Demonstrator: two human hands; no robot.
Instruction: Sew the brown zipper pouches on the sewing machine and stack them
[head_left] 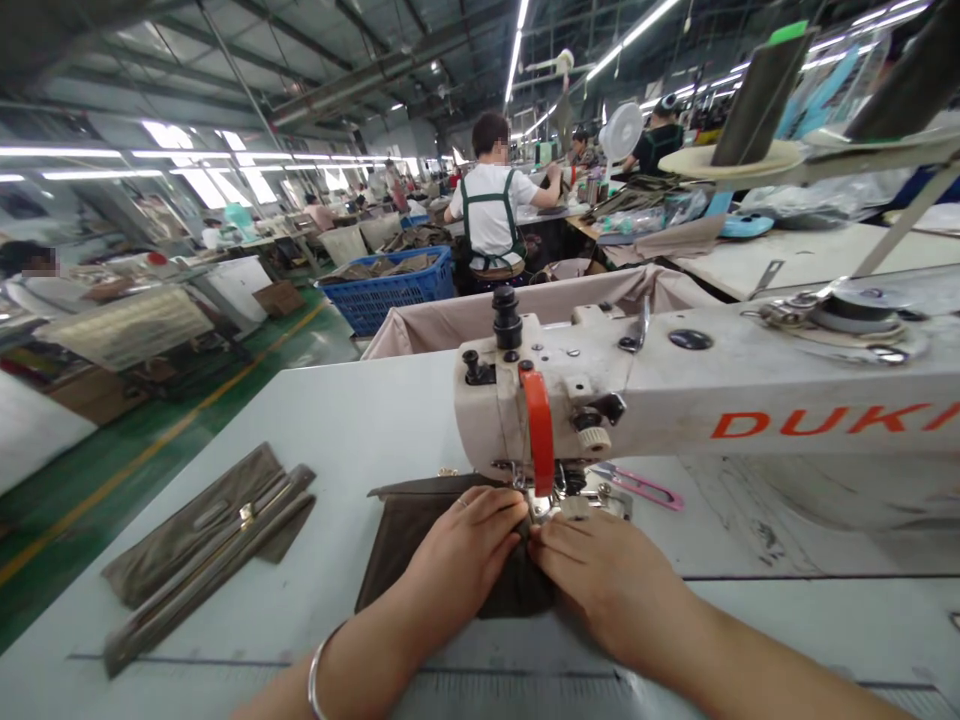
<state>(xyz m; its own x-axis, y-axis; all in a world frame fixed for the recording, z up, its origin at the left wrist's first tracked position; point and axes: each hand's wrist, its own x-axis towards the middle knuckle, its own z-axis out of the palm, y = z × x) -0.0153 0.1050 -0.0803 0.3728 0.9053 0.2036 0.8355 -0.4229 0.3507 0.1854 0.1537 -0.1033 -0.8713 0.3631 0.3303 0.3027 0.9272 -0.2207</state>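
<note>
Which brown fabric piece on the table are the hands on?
The dark piece below the sewing machine's head, with the left hand and right hand on it; the other brown pieces lie off to the left, untouched.

Left hand (466, 545) and right hand (609, 572) lie palm-down, close together.

Two bare hands (472, 540) (607, 570), one thin silver bangle (313, 680), one white metal sewing machine (660, 395), one pink-handled thread clipper (654, 490), two dark-brown thread cones (757, 105) (904, 85).
</note>
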